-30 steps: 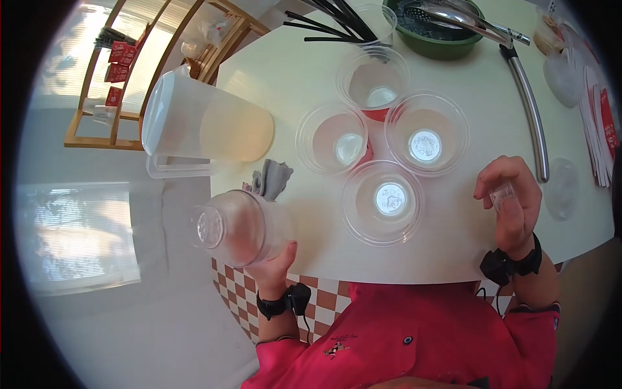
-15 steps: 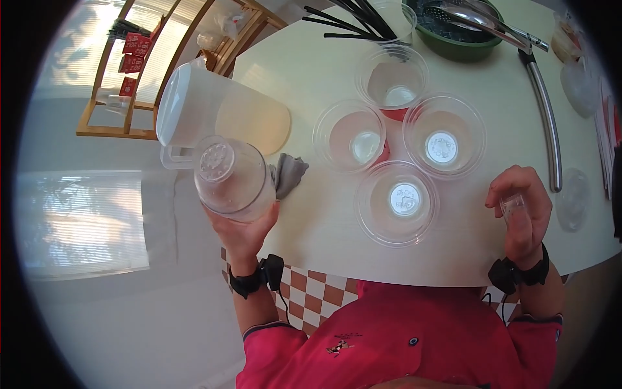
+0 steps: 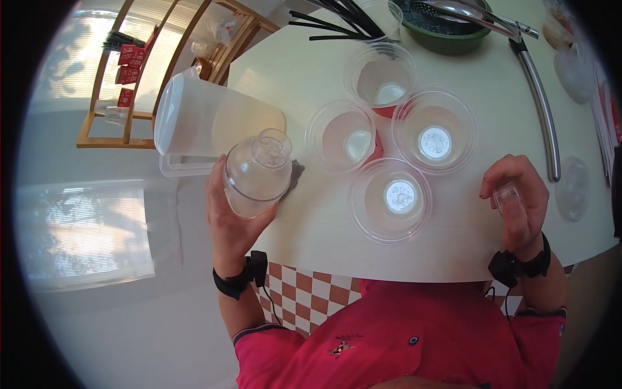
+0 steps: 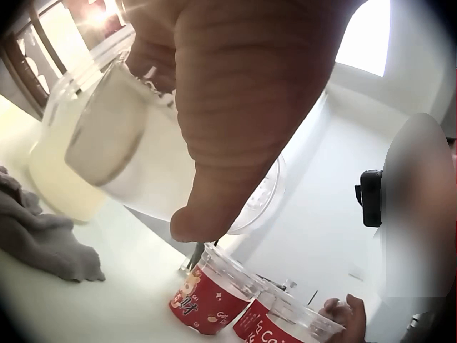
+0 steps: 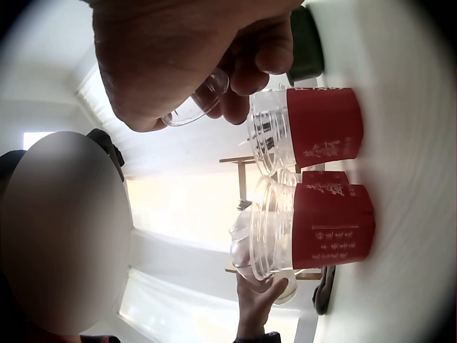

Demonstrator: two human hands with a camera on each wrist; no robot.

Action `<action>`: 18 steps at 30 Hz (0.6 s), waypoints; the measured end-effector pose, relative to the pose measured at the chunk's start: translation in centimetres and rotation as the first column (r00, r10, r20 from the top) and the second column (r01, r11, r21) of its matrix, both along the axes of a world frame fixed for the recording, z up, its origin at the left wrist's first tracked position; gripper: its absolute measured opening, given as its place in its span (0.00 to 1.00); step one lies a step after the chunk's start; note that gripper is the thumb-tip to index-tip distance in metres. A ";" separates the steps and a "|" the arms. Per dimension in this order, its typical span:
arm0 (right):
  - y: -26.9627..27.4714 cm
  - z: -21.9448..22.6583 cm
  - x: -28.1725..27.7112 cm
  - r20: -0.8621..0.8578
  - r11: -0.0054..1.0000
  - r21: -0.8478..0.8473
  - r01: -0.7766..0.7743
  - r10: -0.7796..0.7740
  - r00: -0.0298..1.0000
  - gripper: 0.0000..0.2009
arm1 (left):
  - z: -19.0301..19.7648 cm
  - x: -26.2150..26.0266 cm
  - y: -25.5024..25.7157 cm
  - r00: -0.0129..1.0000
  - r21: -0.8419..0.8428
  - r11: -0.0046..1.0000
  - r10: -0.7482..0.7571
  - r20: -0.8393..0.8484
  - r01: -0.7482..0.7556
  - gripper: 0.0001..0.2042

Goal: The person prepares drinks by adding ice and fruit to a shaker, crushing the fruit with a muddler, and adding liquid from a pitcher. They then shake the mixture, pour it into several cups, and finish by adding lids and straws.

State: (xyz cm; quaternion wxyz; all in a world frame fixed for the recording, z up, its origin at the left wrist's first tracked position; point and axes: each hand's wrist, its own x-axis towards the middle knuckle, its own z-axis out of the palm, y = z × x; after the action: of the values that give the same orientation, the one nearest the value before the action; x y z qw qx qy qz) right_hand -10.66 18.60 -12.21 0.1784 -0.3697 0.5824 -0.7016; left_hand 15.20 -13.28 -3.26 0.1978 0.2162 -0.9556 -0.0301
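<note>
My left hand (image 3: pixel 236 227) grips a clear plastic shaker (image 3: pixel 258 178) with a domed top, tilted so its narrow neck points away toward the upper right. It overlaps the grey cloth (image 3: pixel 295 178) and the front of the pitcher (image 3: pixel 194 120), which has a pale yellow drink inside. In the right hand (image 3: pixel 523 207), a small clear cap (image 3: pixel 505 194) is pinched between thumb and curled fingers, above the table's right side. Between the hands stand several clear cups in red sleeves, the nearest cup (image 3: pixel 369 217) upright; the right wrist view shows the sleeve (image 5: pixel 330 225) from the side.
Black straws (image 3: pixel 337 26) stand in a clear cup at the back. Beside it is a green bowl (image 3: pixel 447 42) with metal utensils on its rim. A long metal handle (image 3: pixel 539 110) and a clear lid (image 3: pixel 573 188) lie at the right. A wooden rack (image 3: pixel 136 97) stands beyond the table.
My left hand has raised the shaker off the lower left and swung it rightward, its narrow end turning from left to upper right. The right hand keeps its cap, nearly still.
</note>
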 end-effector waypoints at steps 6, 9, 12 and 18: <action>0.0 0.2 -0.1 -0.012 1.000 0.011 -0.010 0.010 1.000 0.13 | 1.2 -1.2 0.0 0.997 -0.073 0.996 -0.056 0.053 0.059 0.48; 0.0 0.2 -0.2 -0.022 1.000 0.007 -0.021 0.021 1.000 0.13 | 1.8 -1.6 0.0 0.993 -0.140 0.987 -0.064 0.104 0.079 0.48; 0.1 0.3 -0.2 -0.030 1.000 0.008 -0.027 0.027 0.999 0.12 | 2.3 -1.9 0.1 0.987 -0.158 0.982 -0.083 0.135 0.104 0.48; 0.1 0.4 -0.3 -0.054 0.999 0.015 -0.033 0.034 0.998 0.12 | 2.5 -2.2 0.5 0.985 -0.108 0.991 -0.064 0.158 0.082 0.48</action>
State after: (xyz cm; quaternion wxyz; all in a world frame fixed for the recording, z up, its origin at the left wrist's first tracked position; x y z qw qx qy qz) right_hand -10.92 18.72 -11.83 0.1768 -0.3969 0.5856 -0.6844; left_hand 13.04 -12.75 -0.74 0.1343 0.1710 -0.9755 0.0341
